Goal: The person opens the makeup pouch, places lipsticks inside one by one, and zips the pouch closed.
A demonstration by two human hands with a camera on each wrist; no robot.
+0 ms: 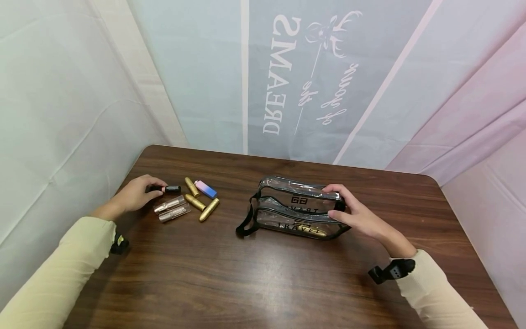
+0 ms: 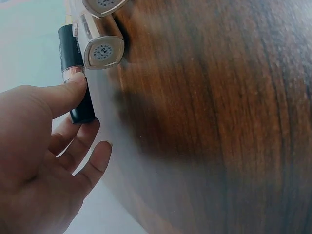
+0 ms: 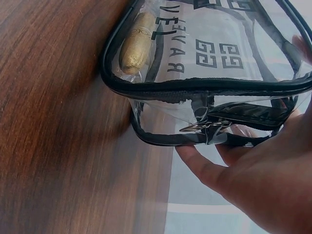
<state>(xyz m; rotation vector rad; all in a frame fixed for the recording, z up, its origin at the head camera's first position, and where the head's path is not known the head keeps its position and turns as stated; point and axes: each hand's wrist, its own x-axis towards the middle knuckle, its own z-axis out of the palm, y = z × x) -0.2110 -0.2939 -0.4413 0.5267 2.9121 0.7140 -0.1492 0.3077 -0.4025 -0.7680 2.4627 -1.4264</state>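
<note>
Clear plastic, black-trimmed pouch (image 1: 302, 214): stood on brown wood-grain surface (image 1: 197, 274) | right end clasped by wide-spread right grip (image 1: 361, 217), apparently for steadying | left of pouch: black cylindrical tube (image 1: 173, 188) pinched mid-length by nearly closed left grip (image 1: 133, 194), seemingly for balance | gold bullet-shaped tubes (image 1: 209, 209) laid between

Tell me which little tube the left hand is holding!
The black tube with a pinkish band, pinched in the left hand. The gold tubes, pink-and-blue tube and clear tubes lie outside its grip.
</note>
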